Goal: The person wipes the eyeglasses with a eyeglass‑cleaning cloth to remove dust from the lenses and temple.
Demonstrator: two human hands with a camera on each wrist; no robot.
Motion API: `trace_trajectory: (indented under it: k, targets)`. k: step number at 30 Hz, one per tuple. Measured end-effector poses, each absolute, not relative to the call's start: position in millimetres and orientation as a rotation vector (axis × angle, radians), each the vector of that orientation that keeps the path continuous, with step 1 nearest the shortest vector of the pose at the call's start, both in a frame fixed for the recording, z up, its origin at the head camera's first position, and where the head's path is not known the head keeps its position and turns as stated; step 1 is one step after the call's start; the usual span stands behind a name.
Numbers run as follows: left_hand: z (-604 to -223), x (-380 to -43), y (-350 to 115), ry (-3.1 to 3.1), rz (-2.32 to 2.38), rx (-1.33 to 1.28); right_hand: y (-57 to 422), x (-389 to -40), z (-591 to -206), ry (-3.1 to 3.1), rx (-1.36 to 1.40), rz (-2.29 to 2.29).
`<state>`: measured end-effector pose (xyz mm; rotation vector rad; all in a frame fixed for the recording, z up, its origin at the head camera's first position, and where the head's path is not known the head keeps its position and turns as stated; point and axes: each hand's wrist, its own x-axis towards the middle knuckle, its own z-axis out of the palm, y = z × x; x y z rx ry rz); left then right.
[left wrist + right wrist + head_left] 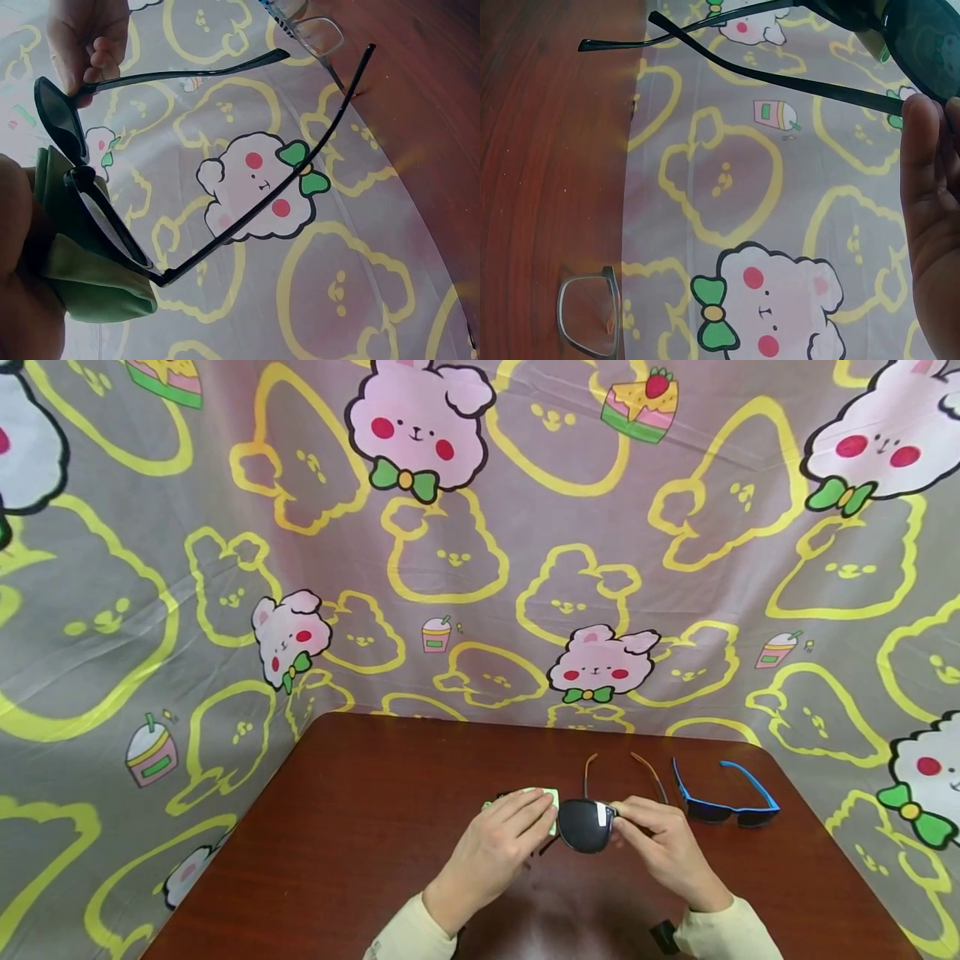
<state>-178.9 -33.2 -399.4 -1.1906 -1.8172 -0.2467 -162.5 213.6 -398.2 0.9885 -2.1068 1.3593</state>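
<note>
**Black sunglasses [585,828] held between left grip [498,842] and right grip [666,842]**

Head: long axis of the front runs across, grip to grip, over the desk [337,835]; neither hand nearer. Left grip holds green cloth [553,800] against its side's lens; right grip pinches the opposite hinge end. Blue sunglasses [708,812] right of and beyond right grip.

Left wrist: cloth folded against lens, just beside left grip. Both temples unfolded.

Right wrist: lens dark, glossy; near temple extends away from right grip.
</note>
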Motion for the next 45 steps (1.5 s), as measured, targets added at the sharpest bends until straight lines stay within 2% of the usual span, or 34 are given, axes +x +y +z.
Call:
trace_trajectory:
  k: [26,45]
  targets:
    - [-407.3,-176.3,-32.7,-1.934,-0.178,-1.207,211.5,-161.0,-396.2,-2.078,1.025,1.345]
    - [-406.1,-173.9,-14.5,-1.934,-0.187,-1.246,208.2,-160.8,-397.2,-2.01,1.113,1.336]
